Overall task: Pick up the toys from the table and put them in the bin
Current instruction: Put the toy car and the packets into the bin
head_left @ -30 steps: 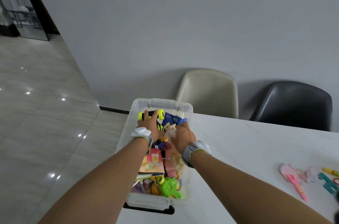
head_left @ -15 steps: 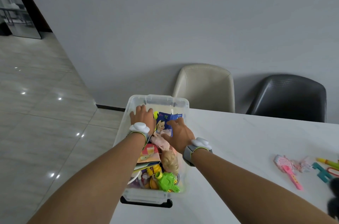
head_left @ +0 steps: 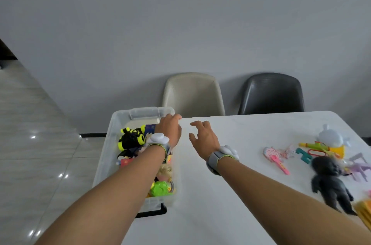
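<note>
A clear plastic bin (head_left: 112,144) stands at the left end of the white table (head_left: 220,194), filled with toys: a black and yellow toy car (head_left: 131,138), a green toy (head_left: 160,188), a blond doll. My left hand (head_left: 169,129) hovers over the bin's right rim, fingers loosely curled, holding nothing. My right hand (head_left: 203,137) is over the bare table just right of the bin, fingers spread and empty. On the right side lie a pink brush (head_left: 276,159), a black doll (head_left: 331,182), a white toy (head_left: 331,137), a yellow trumpet (head_left: 321,147) and a teal piece (head_left: 304,154).
A beige chair (head_left: 193,94) and a black chair (head_left: 271,94) stand behind the table against a grey wall. Purple toy chairs (head_left: 359,166) and an orange object (head_left: 364,212) lie near the right edge. Tiled floor is to the left.
Both hands have come out of the bin and moved right, letting go of the toys they pressed inside. The view has swung right, showing more toys on the table.
</note>
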A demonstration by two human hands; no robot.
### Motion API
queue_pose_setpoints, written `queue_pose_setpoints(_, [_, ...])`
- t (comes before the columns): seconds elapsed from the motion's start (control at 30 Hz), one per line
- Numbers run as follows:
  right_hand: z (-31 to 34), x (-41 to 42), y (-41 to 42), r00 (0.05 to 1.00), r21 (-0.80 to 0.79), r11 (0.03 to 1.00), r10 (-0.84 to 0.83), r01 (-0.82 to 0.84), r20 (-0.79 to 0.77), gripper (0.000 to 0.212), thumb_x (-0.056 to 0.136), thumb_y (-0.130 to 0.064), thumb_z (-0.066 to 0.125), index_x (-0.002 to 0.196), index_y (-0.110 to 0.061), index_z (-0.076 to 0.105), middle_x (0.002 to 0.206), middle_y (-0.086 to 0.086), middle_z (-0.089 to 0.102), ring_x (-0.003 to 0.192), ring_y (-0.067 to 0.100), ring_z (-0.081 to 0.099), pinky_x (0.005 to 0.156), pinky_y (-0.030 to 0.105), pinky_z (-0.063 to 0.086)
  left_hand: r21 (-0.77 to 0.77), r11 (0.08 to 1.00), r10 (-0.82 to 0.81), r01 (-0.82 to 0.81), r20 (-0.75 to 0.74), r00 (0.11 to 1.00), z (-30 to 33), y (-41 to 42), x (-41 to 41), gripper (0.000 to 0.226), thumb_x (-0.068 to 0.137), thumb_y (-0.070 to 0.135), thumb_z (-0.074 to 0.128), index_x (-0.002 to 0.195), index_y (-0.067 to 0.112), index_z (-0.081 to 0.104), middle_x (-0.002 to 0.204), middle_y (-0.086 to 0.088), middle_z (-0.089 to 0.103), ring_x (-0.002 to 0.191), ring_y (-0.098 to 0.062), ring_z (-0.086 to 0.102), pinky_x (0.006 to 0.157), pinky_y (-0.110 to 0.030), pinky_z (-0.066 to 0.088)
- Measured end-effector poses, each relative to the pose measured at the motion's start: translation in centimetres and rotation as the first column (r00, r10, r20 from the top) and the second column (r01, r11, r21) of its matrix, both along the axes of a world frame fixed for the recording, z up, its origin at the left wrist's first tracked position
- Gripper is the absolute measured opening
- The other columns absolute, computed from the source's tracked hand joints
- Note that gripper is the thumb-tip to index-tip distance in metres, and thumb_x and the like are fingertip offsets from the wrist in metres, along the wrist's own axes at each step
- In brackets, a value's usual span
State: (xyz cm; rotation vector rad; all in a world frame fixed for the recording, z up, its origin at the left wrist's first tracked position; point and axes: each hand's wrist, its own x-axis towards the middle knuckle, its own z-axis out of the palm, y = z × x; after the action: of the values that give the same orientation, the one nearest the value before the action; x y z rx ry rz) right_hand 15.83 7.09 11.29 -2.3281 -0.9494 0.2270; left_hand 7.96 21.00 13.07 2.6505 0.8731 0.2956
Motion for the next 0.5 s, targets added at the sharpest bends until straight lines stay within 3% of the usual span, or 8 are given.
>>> queue_pose_setpoints(0.23, [-1.3, 2.8, -8.8, 0.992, -0.013, 0.992, -0.127, 0.127, -0.01, 0.039, 0.097, -0.032, 0.056, 0.134, -0.028, 0.046, 0.133, 0.0, 0.043, 0.097, 0.02, 0.064, 0.078, 0.034, 0.054, -0.035, 0.993, -0.117, 0.117, -0.013, 0.993, -1.4, -8.3, 3.8, 0.038, 0.095, 0.022, 0.051, 0.133, 0.028, 0.05, 0.126, -0.004, 0.056, 0.115, -0.028, 0.053, 0.086, -0.04, 0.049])
queue_pose_setpoints(0.5, [-3.4, 7.9, -18.7, 0.974, -0.038, 0.974, -0.225, 0.224, -0.028, 0.04, 0.095, -0.032, 0.057, 0.133, -0.03, 0.047, 0.129, 0.0, 0.045, 0.088, 0.018, 0.063, 0.071, 0.03, 0.049, -0.095, 0.98, -0.188, 0.175, -0.141, 0.972, -3.9, -16.6, 8.3, 0.043, 0.095, 0.032, 0.053, 0.137, 0.031, 0.043, 0.127, -0.005, 0.052, 0.115, -0.027, 0.052, 0.082, -0.038, 0.052])
